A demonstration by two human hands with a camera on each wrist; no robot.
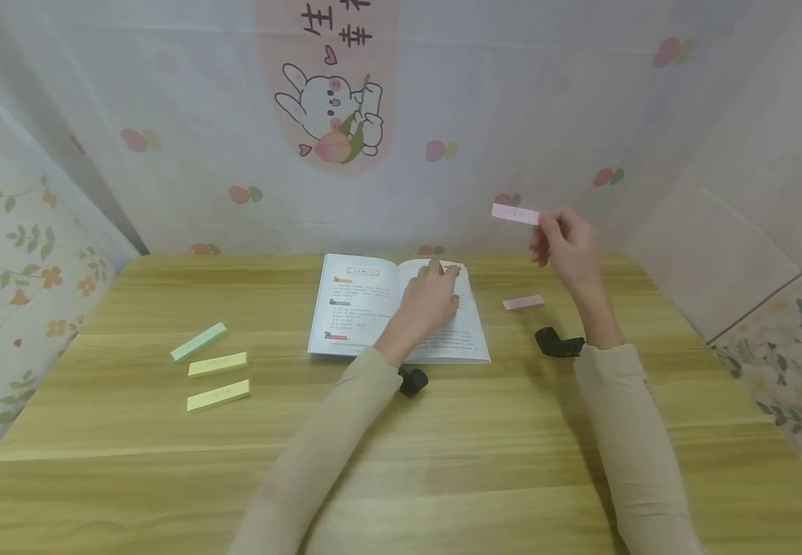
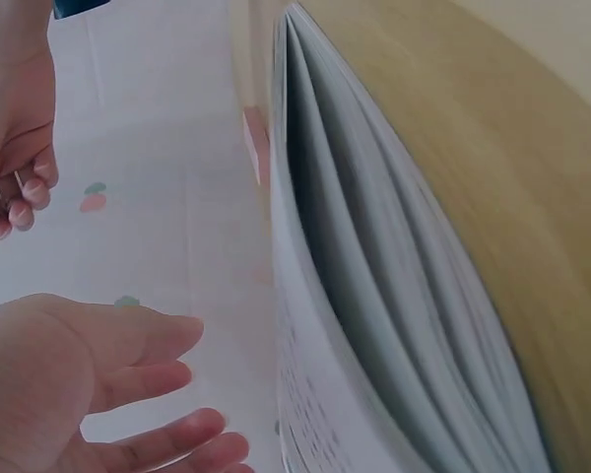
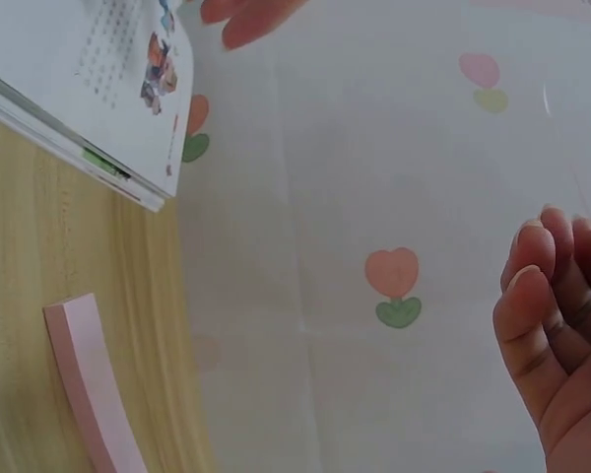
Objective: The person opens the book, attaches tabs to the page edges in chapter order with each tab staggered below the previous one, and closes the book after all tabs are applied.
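An open book (image 1: 358,317) with printed pages lies near the back edge of the table. My left hand (image 1: 430,297) is over its right page, fingers loosely extended; whether the fingertips touch the paper I cannot tell. Raised to the right of the book, my right hand (image 1: 569,248) pinches one end of a pink sticky note strip (image 1: 515,214) between thumb and fingers. The strip points left. Below that hand, a pink sticky note pad (image 1: 523,303) rests on the wood. In the right wrist view the pad (image 3: 91,384) shows its thickness, while the held strip is out of sight.
Left of the book lie a green sticky note pad (image 1: 199,341) and two yellow pads, one (image 1: 217,364) above the other (image 1: 218,395). A patterned curtain (image 1: 186,154) hangs behind the wooden table (image 1: 165,478). Black wrist devices (image 1: 557,343) sit at both sleeves.
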